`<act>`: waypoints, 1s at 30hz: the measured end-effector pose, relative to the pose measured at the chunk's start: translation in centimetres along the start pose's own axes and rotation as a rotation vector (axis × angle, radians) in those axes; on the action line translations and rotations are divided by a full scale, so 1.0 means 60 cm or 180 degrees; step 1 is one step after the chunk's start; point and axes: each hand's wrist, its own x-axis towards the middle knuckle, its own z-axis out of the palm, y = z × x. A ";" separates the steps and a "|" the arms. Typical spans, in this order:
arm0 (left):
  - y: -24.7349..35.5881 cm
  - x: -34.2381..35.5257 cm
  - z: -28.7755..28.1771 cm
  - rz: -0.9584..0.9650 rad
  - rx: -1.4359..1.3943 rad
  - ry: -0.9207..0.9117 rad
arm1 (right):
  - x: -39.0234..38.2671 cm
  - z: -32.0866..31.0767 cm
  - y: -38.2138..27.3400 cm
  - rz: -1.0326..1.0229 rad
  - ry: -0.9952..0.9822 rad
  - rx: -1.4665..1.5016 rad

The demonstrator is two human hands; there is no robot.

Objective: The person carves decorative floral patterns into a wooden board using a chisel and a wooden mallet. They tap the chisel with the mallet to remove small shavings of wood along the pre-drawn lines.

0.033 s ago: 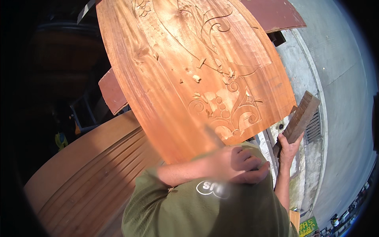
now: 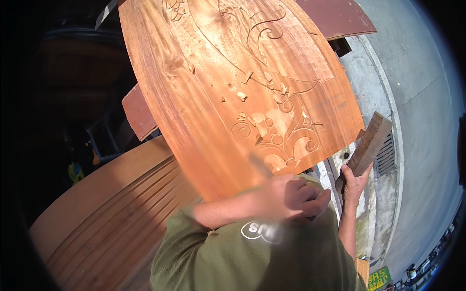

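A carved wooden panel (image 2: 204, 92) with scrollwork, flower shapes and loose chips fills the upper middle. My left hand (image 2: 296, 196) is curled round a blurred grey tool (image 2: 262, 165) at the panel's lower end; the tool's shape is unclear. My right hand (image 2: 354, 179) grips a long, dark brown wooden block (image 2: 370, 140) upright at a slant, just off the panel's lower right corner. An olive green shirt fills the bottom, under my left forearm.
A grooved wooden panel (image 2: 97, 208) lies at lower left. Reddish boards (image 2: 340, 19) jut out beneath the carved panel, also at left. Pale concrete (image 2: 417, 121) with a drain grate (image 2: 386, 157) runs along the right. The upper left is dark, with indistinct objects.
My left hand and the blurred tool have shifted very slightly upward. My right hand and the wooden block look unmoved.
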 end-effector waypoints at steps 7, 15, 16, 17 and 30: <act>-0.116 -0.045 -0.006 -0.2519 0.0625 0.1015 | -0.017 -0.005 0.016 0.0090 -0.0282 0.0239; -0.139 -0.071 -0.022 -0.3673 0.0720 0.0796 | -0.035 -0.025 0.053 -0.0010 -0.0345 0.0440; -0.127 -0.075 -0.023 -0.3746 0.0968 0.0836 | -0.040 -0.034 0.060 -0.0026 -0.0326 0.0479; -0.118 -0.086 -0.024 -0.3720 0.1002 0.0831 | -0.047 -0.043 0.066 0.0048 -0.0300 0.0500; -0.132 -0.092 0.005 -0.3489 0.0255 0.0818 | -0.117 -0.076 0.105 -0.0011 0.0039 0.0665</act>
